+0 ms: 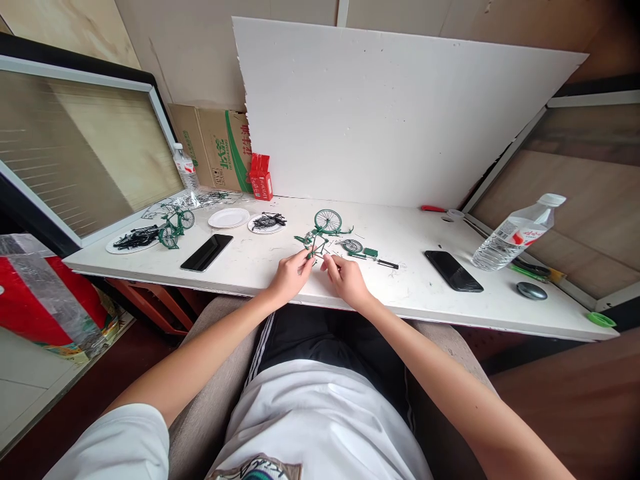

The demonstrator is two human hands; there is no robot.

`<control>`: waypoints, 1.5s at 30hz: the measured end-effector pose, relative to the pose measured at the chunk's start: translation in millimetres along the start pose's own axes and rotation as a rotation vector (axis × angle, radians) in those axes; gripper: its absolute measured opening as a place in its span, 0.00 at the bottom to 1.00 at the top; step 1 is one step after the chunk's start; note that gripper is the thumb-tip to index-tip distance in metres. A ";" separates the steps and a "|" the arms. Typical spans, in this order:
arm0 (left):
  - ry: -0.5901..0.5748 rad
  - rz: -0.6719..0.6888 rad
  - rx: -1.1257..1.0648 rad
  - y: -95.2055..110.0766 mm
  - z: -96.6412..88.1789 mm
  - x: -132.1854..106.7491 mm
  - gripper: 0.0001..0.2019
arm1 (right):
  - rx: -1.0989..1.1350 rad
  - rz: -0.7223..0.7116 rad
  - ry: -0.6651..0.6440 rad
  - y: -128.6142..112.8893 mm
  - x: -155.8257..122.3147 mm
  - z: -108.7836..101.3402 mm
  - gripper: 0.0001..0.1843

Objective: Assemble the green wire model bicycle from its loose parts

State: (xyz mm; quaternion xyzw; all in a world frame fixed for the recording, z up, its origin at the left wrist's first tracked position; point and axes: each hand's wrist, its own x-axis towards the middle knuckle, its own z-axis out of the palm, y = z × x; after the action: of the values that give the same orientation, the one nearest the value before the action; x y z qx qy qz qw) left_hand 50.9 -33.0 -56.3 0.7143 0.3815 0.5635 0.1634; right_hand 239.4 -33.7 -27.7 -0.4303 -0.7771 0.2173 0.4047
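Note:
A partly built green model bicycle [320,233], with one spoked wheel [328,221] standing up, lies on the white table [400,293] in front of me. My left hand [291,275] pinches the near end of its green frame. My right hand [346,279] is closed beside it, fingertips on the same frame end; what it holds is too small to make out. A loose small wheel [352,245] and a green-handled screwdriver [376,260] lie just right of the frame.
A finished green model bicycle [176,225] stands at the left by a plate of dark parts [131,239]. Two paper plates [229,217] [267,223], two black phones [207,252] [453,271], a tipped water bottle [517,233], a red box [261,177] and a white board [390,113] surround the work.

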 end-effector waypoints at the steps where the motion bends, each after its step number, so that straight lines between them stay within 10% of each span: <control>1: 0.011 0.004 0.001 1.0 0.2 -0.2 0.19 | 0.120 0.071 -0.012 -3.5 -0.6 0.8 0.34; 7: 0.054 0.030 0.035 6.8 0.1 0.0 0.19 | 0.366 0.211 -0.021 -14.1 -1.7 8.0 0.36; 18: 0.047 -0.029 -0.099 21.2 3.7 0.9 0.21 | -0.519 -0.477 -0.065 3.5 10.3 -34.1 0.23; 24: 0.060 -0.112 -0.157 29.7 6.7 1.0 0.21 | -0.327 -0.288 -0.066 -4.7 6.3 -28.4 0.28; 37: 0.089 -0.016 0.036 34.7 -4.0 3.8 0.20 | 0.937 0.382 -0.346 -33.8 1.5 -12.5 0.29; 45: 0.091 -0.091 -0.173 38.7 0.7 6.4 0.20 | -0.024 -0.161 -0.007 -17.7 1.2 -21.2 0.19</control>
State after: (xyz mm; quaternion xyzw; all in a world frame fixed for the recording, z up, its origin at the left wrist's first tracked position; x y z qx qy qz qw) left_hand 66.0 -53.6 -26.4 0.6530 0.3706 0.6183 0.2324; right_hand 247.6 -42.4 -2.8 -0.3706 -0.8132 0.1761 0.4128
